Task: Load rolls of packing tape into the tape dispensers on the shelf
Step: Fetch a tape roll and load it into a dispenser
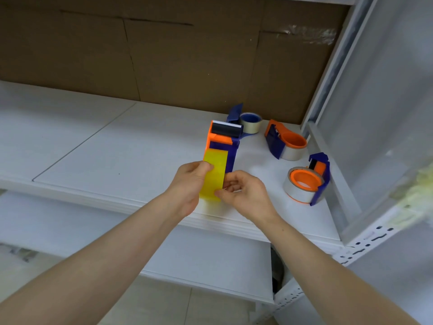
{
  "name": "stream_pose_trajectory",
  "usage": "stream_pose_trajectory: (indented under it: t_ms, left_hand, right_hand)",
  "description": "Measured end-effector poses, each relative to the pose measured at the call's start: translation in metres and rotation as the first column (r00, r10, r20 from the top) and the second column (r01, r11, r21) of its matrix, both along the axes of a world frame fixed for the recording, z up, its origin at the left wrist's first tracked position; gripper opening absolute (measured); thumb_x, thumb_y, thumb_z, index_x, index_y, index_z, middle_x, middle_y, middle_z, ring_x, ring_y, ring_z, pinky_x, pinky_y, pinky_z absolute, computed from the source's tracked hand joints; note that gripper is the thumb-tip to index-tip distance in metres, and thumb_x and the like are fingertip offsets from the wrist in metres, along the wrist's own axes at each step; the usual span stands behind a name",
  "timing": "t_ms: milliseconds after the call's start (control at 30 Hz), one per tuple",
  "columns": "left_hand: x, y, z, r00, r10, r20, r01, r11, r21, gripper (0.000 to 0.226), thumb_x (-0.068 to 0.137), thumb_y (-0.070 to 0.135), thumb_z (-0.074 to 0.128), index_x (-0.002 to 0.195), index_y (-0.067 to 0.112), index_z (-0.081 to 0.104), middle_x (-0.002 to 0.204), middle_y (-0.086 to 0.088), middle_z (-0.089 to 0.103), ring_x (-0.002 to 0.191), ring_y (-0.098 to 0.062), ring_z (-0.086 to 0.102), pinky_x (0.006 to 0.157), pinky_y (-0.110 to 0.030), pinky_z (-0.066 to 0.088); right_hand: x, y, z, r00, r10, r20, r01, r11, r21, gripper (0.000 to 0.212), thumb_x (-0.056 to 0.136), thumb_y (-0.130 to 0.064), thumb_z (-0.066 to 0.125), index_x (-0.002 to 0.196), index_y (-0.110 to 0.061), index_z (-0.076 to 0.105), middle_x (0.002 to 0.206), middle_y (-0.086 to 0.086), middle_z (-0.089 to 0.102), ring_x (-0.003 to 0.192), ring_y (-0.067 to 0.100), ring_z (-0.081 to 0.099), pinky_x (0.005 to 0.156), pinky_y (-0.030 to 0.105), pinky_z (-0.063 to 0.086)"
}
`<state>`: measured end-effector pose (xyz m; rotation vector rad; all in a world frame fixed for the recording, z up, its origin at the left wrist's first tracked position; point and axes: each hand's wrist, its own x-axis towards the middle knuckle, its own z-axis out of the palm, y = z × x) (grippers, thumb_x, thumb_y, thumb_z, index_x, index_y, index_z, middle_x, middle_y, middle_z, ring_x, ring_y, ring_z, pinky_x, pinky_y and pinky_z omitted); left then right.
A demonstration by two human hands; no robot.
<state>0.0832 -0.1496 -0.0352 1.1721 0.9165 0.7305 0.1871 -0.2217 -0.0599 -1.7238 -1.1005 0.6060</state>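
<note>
Brown cardboard backing (164, 62), creased, seams split; clear tape patch (309, 34) upper right. Slotted white upright (365, 249) at right, translucent panel (386, 102) above it. Pale yellow fuzzy mass (419, 184) at the right edge, possibly foam. Tiled floor (164, 308) below.

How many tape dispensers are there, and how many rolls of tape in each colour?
Tape dispensers: 4
Yellow tape roll: 1
Clear tape rolls: 3
Total: 8

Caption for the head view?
Left hand grips, right hand pinches the yellow tape roll in an orange-and-blue dispenser at the shelf.
</note>
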Motion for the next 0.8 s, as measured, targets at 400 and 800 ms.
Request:
stream_pose_trajectory:
  t_ms: [400,800]
  left_hand:
    - [-0.002,-0.003,-0.006,0.999,-0.020,0.036,0.020,1.000,0.015,0.019,0.092,0.010,0.049,0.084,0.014,0.066,0.083,-0.008,0.067,0.074,-0.020,0.062,0.074,-0.031,0.051]
    - [-0.005,-0.003,-0.009,0.992,-0.071,0.106,0.067,0.997,0.039,0.024,0.091,0.004,0.045,0.088,0.015,0.067,0.085,-0.008,0.067,0.070,-0.014,0.063,0.066,-0.023,0.052]
  right_hand:
    - [0.002,0.004,0.003,0.999,0.014,-0.036,-0.010,0.994,0.110,0.018,0.080,-0.010,0.070,0.097,-0.011,0.066,0.074,-0.005,0.060,0.055,-0.005,0.054,0.061,0.009,0.048]
    - [-0.003,0.004,0.003,0.973,-0.008,-0.231,0.039,0.991,0.130,0.018,0.080,-0.007,0.069,0.095,-0.015,0.063,0.089,0.009,0.067,0.075,0.016,0.062,0.074,0.030,0.056]
